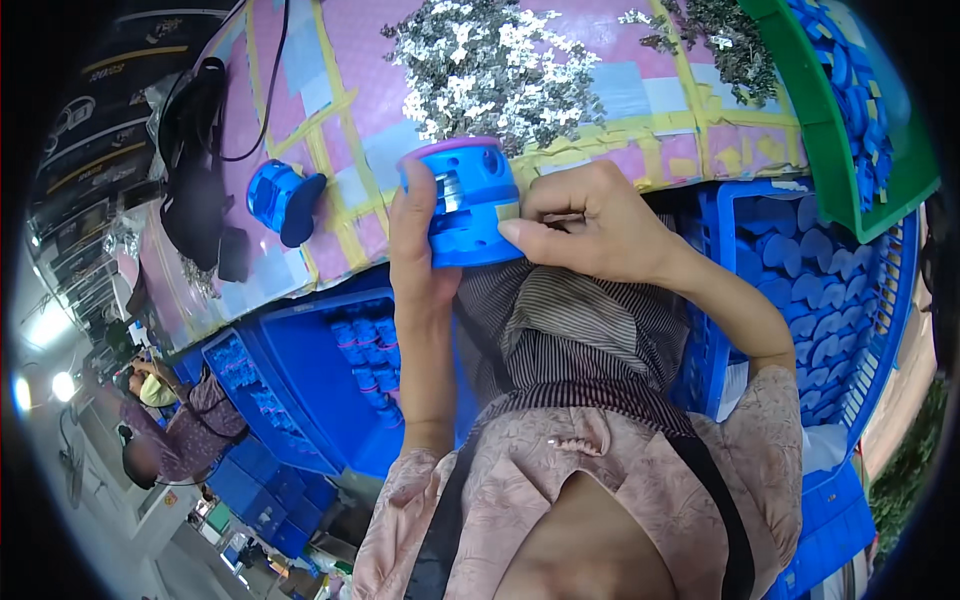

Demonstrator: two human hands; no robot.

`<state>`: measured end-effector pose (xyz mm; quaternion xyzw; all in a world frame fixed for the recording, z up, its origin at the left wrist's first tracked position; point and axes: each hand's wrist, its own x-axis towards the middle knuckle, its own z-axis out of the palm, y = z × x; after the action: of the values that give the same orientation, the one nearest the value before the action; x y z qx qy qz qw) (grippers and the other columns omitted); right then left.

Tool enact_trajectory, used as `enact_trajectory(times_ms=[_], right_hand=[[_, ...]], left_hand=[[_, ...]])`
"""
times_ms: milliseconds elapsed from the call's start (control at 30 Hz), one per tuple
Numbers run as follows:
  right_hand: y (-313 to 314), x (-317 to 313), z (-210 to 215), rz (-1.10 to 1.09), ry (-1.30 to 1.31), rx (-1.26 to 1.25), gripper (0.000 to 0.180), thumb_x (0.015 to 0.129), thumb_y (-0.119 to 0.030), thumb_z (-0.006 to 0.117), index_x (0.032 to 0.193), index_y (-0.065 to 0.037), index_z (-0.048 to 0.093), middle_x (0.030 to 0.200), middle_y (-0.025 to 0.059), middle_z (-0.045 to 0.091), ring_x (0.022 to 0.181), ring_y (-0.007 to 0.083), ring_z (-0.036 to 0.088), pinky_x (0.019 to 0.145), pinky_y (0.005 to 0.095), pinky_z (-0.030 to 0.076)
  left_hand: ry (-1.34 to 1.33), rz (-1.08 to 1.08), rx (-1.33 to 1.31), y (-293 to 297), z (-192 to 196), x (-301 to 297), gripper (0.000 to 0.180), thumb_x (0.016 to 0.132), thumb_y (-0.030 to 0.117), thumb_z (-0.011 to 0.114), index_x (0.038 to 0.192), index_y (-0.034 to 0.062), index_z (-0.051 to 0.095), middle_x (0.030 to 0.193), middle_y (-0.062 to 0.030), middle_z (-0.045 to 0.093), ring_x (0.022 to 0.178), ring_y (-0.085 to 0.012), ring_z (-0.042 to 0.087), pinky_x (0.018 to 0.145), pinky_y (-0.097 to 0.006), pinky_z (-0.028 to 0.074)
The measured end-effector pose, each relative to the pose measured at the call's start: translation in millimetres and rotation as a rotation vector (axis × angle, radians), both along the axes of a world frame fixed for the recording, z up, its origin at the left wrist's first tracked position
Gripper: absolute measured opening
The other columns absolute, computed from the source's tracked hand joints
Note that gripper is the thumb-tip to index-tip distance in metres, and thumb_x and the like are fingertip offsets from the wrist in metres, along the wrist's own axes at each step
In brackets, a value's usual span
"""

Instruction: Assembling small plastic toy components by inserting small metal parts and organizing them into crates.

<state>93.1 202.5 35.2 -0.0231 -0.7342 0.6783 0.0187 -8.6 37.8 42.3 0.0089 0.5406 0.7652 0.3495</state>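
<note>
Hands are meeting on one blue plastic drum-shaped part [468,205] with a purple rim, sitting between them at the near edge of the pink taped table [340,60]. Left hand [418,245] is wrapping its left side, fingers curled closed around the wall beside a slot showing stacked metal pieces. Right hand [590,225] is pressing in from the right, thumb flat on the lower wall, fingers bent and closed against it. Both hands are equally near; the part's axis is running roughly upright, tilted slightly away.

Counts: one held part; one similar blue part with a flap [283,200] lying well to the left of the left hand; one heap of small silvery metal stampings [490,65] just beyond the hands, a second smaller heap [715,35] further right. Blue crate of blue discs [830,310] is sitting right of the right forearm; blue bin of finished pieces [365,360] left of the left forearm; green tray [850,140] beyond the right hand.
</note>
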Motion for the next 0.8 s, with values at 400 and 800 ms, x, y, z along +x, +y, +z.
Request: enact_trajectory(times_ms=[400, 800], right_hand=[[-13, -8, 2, -0.383, 0.158, 0.333, 0.016, 0.083, -0.006, 0.072, 0.097, 0.0, 0.072, 0.072, -0.0006, 0.065, 0.059, 0.001, 0.048, 0.05, 0.0194, 0.035], [12, -10, -14, -0.149, 0.017, -0.414, 0.056, 0.082, -0.022, 0.075, 0.13, 0.0, 0.055, 0.108, 0.0074, 0.064, 0.06, 0.0056, 0.05, 0.053, 0.0207, 0.039]], left_hand=[[0.821, 0.283, -0.375, 5, -22, 3, 0.051, 0.093, 0.043, 0.066, 0.118, 0.0013, 0.054, 0.111, -0.0093, 0.058, 0.103, -0.018, 0.056, 0.092, -0.032, 0.043], [0.096, 0.27, 0.12, -7, -7, 0, 0.059, 0.1, 0.052, 0.045, 0.127, 0.0007, 0.054, 0.119, -0.0129, 0.062, 0.108, -0.0196, 0.063, 0.09, -0.035, 0.053]])
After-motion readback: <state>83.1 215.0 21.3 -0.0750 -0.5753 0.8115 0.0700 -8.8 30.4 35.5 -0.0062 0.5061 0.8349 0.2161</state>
